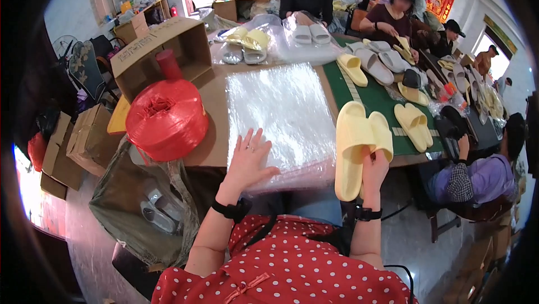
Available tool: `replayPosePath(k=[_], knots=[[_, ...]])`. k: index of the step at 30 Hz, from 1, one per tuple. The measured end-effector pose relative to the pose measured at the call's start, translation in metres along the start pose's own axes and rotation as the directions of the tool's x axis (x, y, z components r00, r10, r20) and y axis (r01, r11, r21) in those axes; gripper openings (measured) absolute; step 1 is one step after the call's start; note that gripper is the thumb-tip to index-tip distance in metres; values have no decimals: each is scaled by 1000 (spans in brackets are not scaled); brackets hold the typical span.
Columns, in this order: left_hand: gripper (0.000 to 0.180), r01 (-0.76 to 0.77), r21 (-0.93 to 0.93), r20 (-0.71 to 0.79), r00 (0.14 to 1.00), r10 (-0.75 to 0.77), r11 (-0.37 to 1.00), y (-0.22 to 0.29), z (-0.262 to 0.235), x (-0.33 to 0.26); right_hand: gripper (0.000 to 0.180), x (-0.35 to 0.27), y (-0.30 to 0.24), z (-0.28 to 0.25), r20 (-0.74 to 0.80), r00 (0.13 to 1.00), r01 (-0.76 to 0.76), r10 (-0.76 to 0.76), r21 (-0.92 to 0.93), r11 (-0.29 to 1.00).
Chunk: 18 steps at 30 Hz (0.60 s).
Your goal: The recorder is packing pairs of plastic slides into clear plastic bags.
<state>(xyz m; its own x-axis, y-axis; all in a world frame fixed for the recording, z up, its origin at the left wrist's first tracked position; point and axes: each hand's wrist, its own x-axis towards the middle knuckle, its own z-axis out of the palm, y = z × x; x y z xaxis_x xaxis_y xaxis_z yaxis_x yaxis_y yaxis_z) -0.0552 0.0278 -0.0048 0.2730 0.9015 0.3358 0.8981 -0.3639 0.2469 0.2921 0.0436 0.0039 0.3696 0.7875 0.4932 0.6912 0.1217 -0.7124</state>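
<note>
My left hand (247,159) lies flat with its fingers spread on a stack of clear plastic bags (281,107) at the table's front edge. A pair of pale yellow slide sandals (351,163) is in my right hand (375,172), held to the right of the stack. The fingers of that hand are partly hidden inside the sandals. Another pair of yellow slides (413,127) rests on the green mat (382,117) to the right.
A big red roll of plastic twine (167,120) stands at the left before an open cardboard box (193,51). Below it, a sack (135,200) holds bagged grey slides. Bagged slides (245,46) lie at the far side. Several people sit around the table; one sits close at right.
</note>
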Motion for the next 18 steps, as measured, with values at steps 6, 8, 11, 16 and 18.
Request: replayPosePath(k=[6,8,11,16,18], knots=[[64,-165,-158,-21,986,163,974,15,-4,1,26,-2,6,-20,-56,997,-52,60,131,990],[63,-166,-185,-12,986,167,969,17,-2,0,22,-3,7,-23,-72,995,-60,74,186,981],[61,-93,-193,47,993,104,977,12,6,-1,19,-8,6,-27,-48,997,-30,53,382,924],[41,-93,-214,-31,996,89,972,11,9,0,24,-21,-7,-35,68,984,-168,164,659,733],[39,-89,-225,-50,996,80,970,11,9,2,24,-23,-9,-39,61,987,-152,149,652,743]])
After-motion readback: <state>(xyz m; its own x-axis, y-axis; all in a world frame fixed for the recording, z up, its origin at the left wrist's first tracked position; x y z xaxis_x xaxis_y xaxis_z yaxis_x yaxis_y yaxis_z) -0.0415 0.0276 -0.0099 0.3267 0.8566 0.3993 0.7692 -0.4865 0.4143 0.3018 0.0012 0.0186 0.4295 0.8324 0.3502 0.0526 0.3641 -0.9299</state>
